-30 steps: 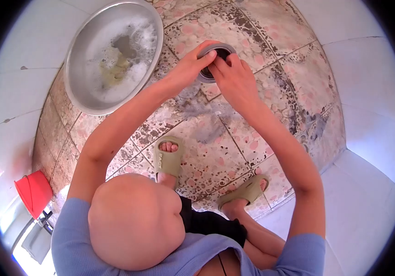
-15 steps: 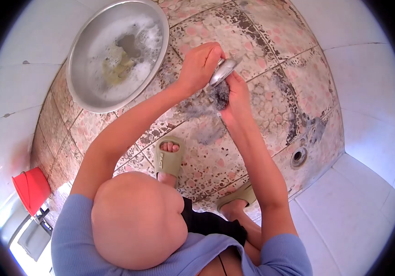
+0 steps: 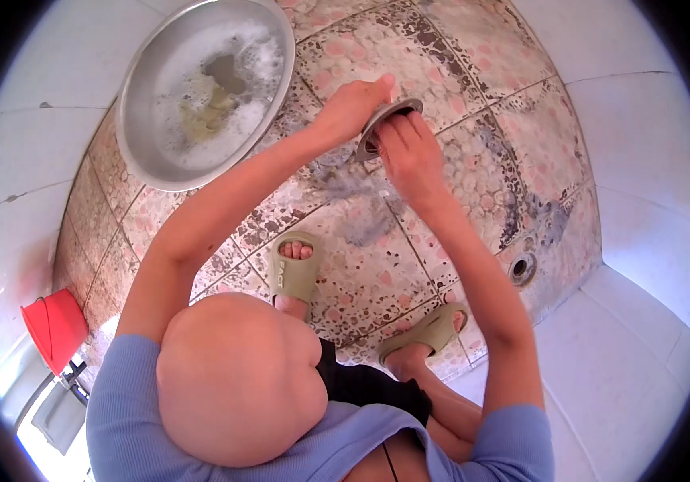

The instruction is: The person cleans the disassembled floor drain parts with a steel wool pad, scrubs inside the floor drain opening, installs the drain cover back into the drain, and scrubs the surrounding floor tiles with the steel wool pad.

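Observation:
A round metal drain cover (image 3: 369, 136) with a wide rim is held tilted above the wet floor. My left hand (image 3: 353, 111) grips its far-left edge, thumb and fingers closed on the rim. My right hand (image 3: 411, 157) has its fingers bent into the recessed side. The dark steel wool scrubber seen in that hand earlier is now hidden behind the fingers and the cover. Grey suds (image 3: 369, 223) lie on the tiles below my hands. To the left stands a large metal basin (image 3: 138, 149) with foamy water and a yellowish cloth-like thing (image 3: 207, 119) in it.
An uncovered floor drain (image 3: 522, 269) sits near the right wall. Patterned tiles (image 3: 457, 161) are stained dark along the joints. A red bucket (image 3: 56, 329) stands at lower left. My feet wear green slippers (image 3: 297, 273). White walls enclose both sides.
The drain cover has turned so that its recessed side faces me. My right hand has moved from below it, with its fingers now inside. The right slipper shows more.

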`<state>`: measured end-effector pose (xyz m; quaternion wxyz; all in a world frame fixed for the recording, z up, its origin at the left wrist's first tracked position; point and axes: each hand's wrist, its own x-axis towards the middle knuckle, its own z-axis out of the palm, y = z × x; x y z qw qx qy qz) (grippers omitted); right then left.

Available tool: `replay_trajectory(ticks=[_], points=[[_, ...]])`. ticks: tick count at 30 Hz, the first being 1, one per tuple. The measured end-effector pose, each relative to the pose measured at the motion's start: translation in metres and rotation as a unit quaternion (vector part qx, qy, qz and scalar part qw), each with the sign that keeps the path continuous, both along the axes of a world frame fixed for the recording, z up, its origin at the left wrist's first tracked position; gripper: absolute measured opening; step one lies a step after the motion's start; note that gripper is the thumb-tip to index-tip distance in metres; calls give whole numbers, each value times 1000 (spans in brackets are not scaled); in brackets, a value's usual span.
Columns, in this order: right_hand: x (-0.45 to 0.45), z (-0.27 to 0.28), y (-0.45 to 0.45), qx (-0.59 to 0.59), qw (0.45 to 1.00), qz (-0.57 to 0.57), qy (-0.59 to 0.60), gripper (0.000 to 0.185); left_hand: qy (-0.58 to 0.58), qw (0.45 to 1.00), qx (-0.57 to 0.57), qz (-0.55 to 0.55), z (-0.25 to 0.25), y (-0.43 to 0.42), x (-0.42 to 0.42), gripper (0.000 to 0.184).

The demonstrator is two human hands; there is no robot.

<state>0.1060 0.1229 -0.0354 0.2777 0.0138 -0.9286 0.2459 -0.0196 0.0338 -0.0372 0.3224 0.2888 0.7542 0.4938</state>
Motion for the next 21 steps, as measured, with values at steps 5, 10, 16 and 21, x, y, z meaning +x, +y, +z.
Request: replay_trajectory(ticks=[5,10,16,21], points=[[-18,11,-27,-676,720,-111,-111,15,140,985,91,38,4,-4,5,49],[-4,3,-8,-88,995,-7,-37,13,143,983,98,-58,-25,-3,-8,48],[-11,0,1,-135,984,-23,-110,13,-120,992,-5,40,-11,2,0,49],[-11,-2,-16,-216,972,-38,-89,18,-30,997,56,34,-22,-7,-2,38]])
